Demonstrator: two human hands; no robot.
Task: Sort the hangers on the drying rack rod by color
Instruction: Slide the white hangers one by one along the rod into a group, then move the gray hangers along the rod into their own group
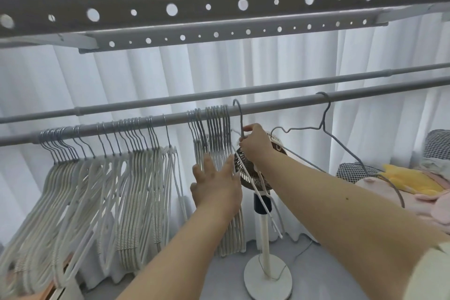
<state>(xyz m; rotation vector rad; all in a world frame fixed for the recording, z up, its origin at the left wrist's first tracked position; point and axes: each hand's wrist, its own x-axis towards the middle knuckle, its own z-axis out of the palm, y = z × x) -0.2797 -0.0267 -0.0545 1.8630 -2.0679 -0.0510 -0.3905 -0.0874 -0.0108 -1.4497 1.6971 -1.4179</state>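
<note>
Two hands work at the front rod [292, 102] of the drying rack. The right hand [255, 145] pinches the neck of a white hanger [253, 186] just below its grey hook [239, 114]; the fingers [249, 127] are curled round the wire. The hook's open curve rises to the rod and appears to sit at or just over it, immediately right of the nearest bundle; whether it bears on the rod cannot be told. The hanger's body slopes down and to the right from the grip, in front of a pedestal fan [263, 202].

The left hand [216, 182] lies flat, fingers straight and spread, against the white hanger bundle [216, 148], which hangs just left of the held hook. A larger white group [109, 178] hangs farther left, and a lone grey hanger [341, 143] hangs well to the right.

Judgement: the governing relation is lateral. The held hook must travel left along the rod's long axis to join the bundle, with the left hand steadying it.
</note>
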